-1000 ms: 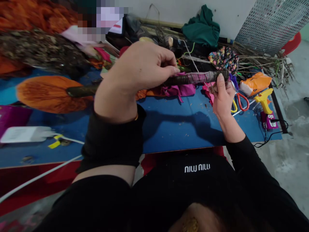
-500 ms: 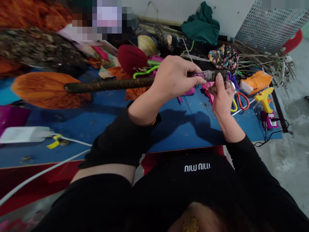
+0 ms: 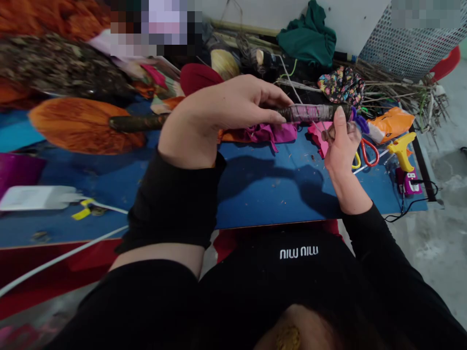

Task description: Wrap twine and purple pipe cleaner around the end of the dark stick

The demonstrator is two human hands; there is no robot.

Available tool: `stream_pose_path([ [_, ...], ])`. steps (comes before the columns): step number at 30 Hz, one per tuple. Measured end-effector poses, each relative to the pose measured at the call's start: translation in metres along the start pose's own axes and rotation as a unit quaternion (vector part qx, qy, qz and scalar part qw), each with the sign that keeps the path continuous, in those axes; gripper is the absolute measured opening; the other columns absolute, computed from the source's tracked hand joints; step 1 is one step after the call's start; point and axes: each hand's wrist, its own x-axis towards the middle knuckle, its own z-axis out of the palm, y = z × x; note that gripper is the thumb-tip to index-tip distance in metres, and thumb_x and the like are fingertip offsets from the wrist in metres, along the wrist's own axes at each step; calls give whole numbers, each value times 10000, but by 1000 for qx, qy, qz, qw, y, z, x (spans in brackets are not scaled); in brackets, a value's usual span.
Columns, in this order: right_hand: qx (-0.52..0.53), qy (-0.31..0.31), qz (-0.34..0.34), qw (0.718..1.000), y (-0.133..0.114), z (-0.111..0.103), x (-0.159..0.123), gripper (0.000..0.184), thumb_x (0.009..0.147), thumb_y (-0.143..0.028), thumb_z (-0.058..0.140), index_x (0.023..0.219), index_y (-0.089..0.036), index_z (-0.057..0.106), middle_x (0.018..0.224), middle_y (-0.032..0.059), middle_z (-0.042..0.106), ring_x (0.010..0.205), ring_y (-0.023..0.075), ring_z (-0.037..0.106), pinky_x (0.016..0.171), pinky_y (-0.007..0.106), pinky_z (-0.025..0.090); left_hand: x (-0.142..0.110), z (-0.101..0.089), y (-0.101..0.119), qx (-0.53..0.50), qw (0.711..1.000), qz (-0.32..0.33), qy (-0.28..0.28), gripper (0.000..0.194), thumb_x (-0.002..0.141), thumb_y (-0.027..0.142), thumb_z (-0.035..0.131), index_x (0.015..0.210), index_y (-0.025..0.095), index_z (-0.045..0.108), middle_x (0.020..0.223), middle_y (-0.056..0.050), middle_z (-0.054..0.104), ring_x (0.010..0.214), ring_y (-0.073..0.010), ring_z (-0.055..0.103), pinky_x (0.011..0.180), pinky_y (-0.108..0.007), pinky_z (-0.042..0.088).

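Note:
A long dark stick [image 3: 136, 122] lies level across both hands, an orange crinkled cloth [image 3: 83, 125] at its left end. Thread in grey and pink [image 3: 308, 113] is wound round the stick near its right end, and a fuzzy purple strip [image 3: 360, 120] shows at the tip. My left hand [image 3: 233, 104] is closed round the stick just left of the winding, thumb in front and fingers behind. At the wound right end, my right hand [image 3: 342, 143] grips the stick with its thumb on top; its curled fingers are partly hidden. Thin strands hang between the hands.
Red-and-yellow-handled scissors [image 3: 370, 153], a yellow glue gun [image 3: 402, 149] and an orange packet [image 3: 392, 124] lie on the right. Magenta cloth [image 3: 280, 133] sits below the stick. Behind are thin twigs [image 3: 394, 87], floral cloth [image 3: 341, 86] and green cloth [image 3: 308, 39]. A white cable [image 3: 65, 257] crosses the table edge.
My left hand has shifted left, its wrist bending more, and uncovers more of the stick beside the winding. The right hand keeps its hold. The bright green strip is now out of sight.

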Motion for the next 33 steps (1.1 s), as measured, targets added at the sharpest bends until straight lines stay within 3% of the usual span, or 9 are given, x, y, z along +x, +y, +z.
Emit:
stream_pose_path([
  [5,-32,14,-22,999,-1,-1,2,555,981,-544,769,699,-290,363,608,-97,353,538,118,541,547,299,582,-1,8,15,26,998,-50,36,382,866,474,802,1146,223,865,835,-12,799,846,-236,598,912,-436,511],
  [10,-90,19,-35,995,-10,5,-2,591,1059,-465,670,657,-283,277,575,-120,219,455,54,304,455,205,409,-4,20,33,89,995,-23,27,402,912,310,637,1204,128,845,845,-21,765,737,-150,516,791,-317,431],
  [16,-116,34,-49,991,-13,6,-2,540,1062,-488,642,676,-288,321,596,-115,247,476,61,323,475,217,399,4,28,24,25,998,31,53,278,851,330,652,950,167,853,750,0,675,725,-161,518,724,-316,414],
  [19,-122,37,-51,991,-11,4,-1,544,1046,-517,658,672,-292,331,594,-108,268,473,73,329,476,241,413,6,32,21,-11,997,47,60,232,866,320,684,939,173,848,770,6,740,746,-161,546,738,-316,443],
  [27,-132,28,-60,989,-9,2,0,572,1042,-562,647,669,-298,302,593,-106,242,464,73,305,454,245,394,6,40,25,1,994,31,108,182,866,323,710,811,180,808,680,8,699,705,-177,596,729,-332,447],
  [30,-140,25,-59,988,-9,1,-1,582,1043,-586,646,667,-296,311,598,-105,251,463,71,327,467,249,419,8,46,27,15,990,21,137,296,939,362,672,693,205,727,632,1,660,698,-180,580,727,-343,439],
  [33,-123,16,-34,992,-10,1,0,562,1042,-574,651,677,-291,330,589,-111,265,458,63,333,461,239,428,11,49,25,49,984,11,169,471,1020,437,629,593,240,604,538,14,519,680,-169,535,749,-350,438],
])
